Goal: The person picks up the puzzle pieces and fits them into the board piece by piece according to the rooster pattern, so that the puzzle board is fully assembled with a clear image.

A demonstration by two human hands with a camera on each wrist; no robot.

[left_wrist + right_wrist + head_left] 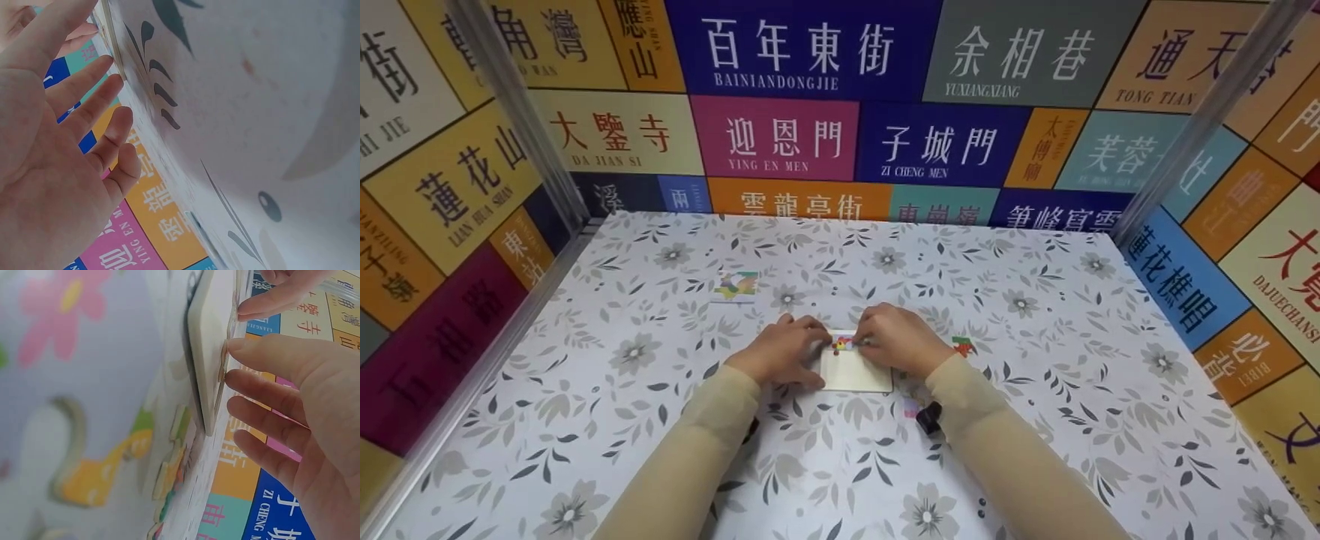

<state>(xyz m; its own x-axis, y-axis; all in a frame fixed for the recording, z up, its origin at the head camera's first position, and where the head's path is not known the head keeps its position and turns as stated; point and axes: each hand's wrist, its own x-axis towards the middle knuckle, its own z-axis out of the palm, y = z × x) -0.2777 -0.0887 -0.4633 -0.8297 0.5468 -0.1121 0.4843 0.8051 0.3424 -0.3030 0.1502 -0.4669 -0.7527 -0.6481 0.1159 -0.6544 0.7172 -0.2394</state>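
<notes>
A cream square puzzle board (856,373) lies on the table between both hands, with small colourful puzzle pieces (841,345) at its far edge. My left hand (787,351) rests along the board's left side, fingers mostly straight and spread; in the left wrist view, fingertips of the left hand (73,118) touch the board's edge. From the right, my right hand (904,339) reaches over the far part of the board. In the right wrist view, thumb and forefinger of the right hand (281,394) pinch a thin puzzle piece (223,363) on the board's face.
A square colourful picture (735,286) lies farther back on the left. Beside the right hand is a red and green piece (962,346); more pieces (912,409) lie near the right wrist. Sign-covered walls (795,135) bound the flower-patterned table (840,480).
</notes>
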